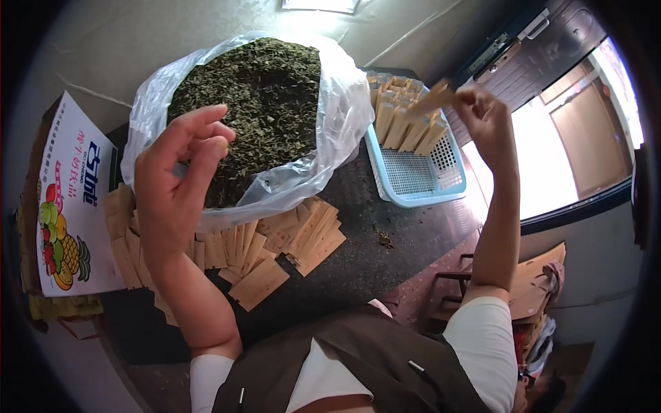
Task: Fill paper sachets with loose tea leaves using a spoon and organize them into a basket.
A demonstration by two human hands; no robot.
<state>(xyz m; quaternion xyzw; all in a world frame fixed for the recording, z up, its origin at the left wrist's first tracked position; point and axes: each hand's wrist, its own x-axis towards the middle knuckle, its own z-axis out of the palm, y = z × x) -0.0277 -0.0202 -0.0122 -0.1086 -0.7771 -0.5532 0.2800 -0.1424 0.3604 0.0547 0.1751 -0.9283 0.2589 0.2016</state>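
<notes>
My right hand [485,116] pinches the end of a brown paper packet [429,101], blurred, over the far end of a light blue plastic basket [384,188]. Filled paper packets [405,126] stand upright in rows in that basket. My left hand [178,165] hovers over the near left side of a clear plastic bag [343,98] of dried, leafy tea-like material [248,77]. Its fingers are curled with a small gap to the thumb, and nothing shows between them. Flat paper packets [261,284] lie in loose fans below the bag, partly hidden by my left forearm.
A white printed carton [77,206] with fruit pictures stands at the left. A small spill of leaves [384,239] lies on the dark tabletop [356,268]. At the right are an open door [542,57] and a wooden chair [454,276]. Part of a person [542,395] shows at lower right.
</notes>
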